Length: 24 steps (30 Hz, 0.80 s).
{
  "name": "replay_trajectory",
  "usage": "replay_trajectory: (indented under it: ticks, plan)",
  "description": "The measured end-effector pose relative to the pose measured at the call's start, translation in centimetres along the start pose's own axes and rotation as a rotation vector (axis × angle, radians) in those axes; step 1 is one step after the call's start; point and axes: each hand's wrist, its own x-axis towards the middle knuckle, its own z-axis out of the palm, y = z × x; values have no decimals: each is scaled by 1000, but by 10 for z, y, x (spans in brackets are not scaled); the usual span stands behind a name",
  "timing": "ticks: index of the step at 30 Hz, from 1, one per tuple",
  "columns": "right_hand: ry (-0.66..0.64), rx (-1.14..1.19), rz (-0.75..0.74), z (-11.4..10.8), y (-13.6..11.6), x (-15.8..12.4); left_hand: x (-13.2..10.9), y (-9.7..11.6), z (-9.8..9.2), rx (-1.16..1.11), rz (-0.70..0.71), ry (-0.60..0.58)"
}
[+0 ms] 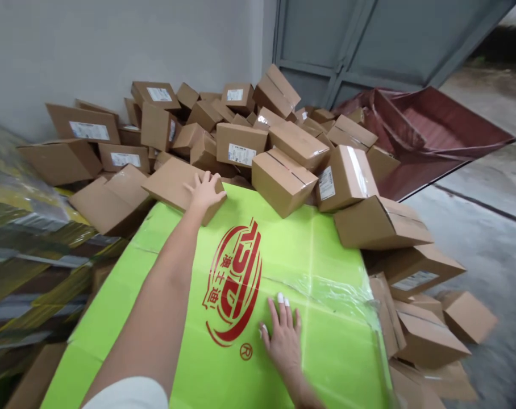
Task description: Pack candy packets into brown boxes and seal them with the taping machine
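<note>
A large bright green carton [335, 352] with a red logo fills the lower middle of the view. My left hand [206, 192] reaches across it and rests with spread fingers on top of a flat brown cardboard box [173, 179] at the carton's far edge. Flat on the green surface, right of the logo, lies my right hand [283, 338]; its fingers are apart, white coverings show on some fingertips, and nothing is in it. Just beyond the carton's far edge, another taped cardboard box [279, 182] sits right of my left hand.
Many brown boxes [202, 116] are heaped against the grey wall [113, 45], spilling down the right side onto the floor [496, 250]. A dark red sheet-like container [449, 122] stands by the grey metal door [390, 45]. Taped packages [32, 255] are stacked at left.
</note>
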Motion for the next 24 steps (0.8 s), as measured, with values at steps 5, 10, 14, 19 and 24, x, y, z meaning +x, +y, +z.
replay_trajectory:
  ticks: [5, 10, 14, 19, 24]
  plan:
    - [9, 29, -9, -4, 1, 0, -112, -43, 14, 41, 124, 2]
    - [-31, 95, -5, -5, 2, 0, -226, -118, -1, -42, 116, -59]
    - [-92, 106, 32, -9, 5, 1, -212, -142, -18, -43, -186, 66]
    - [-128, 86, 54, -18, 7, 7, -145, -165, -17, -33, -478, -125]
    - [-127, 73, 47, -28, 9, 10, -166, -202, -11, -351, -708, -52]
